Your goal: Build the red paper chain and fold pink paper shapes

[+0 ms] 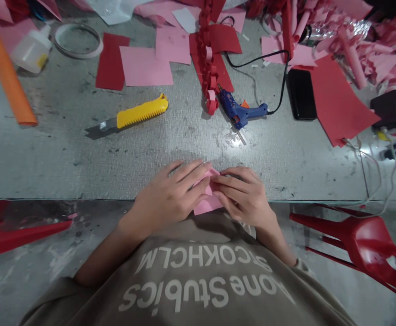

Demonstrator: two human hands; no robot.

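Observation:
A small pink paper piece (207,205) lies at the table's front edge, its lower part hanging over toward the shirt. My left hand (174,192) rests on its left side, fingers together and pressing the paper. From the right, my right hand (243,194) pinches the paper's upper right part with thumb and fingers. The fingertips of both hands nearly meet and hide part of the sheet. Ahead of them lie a blue glue gun (240,110), a yellow cutter (141,112) with its blade out, and a red and pink paper chain (210,79).
Pink sheets (146,66), a red sheet (340,99), a black phone (302,94), a tape ring (78,41) and a glue bottle (32,49) lie farther back. An orange roll (9,68) is at left. Cables run at right. Red chairs (367,237) stand below the table edge.

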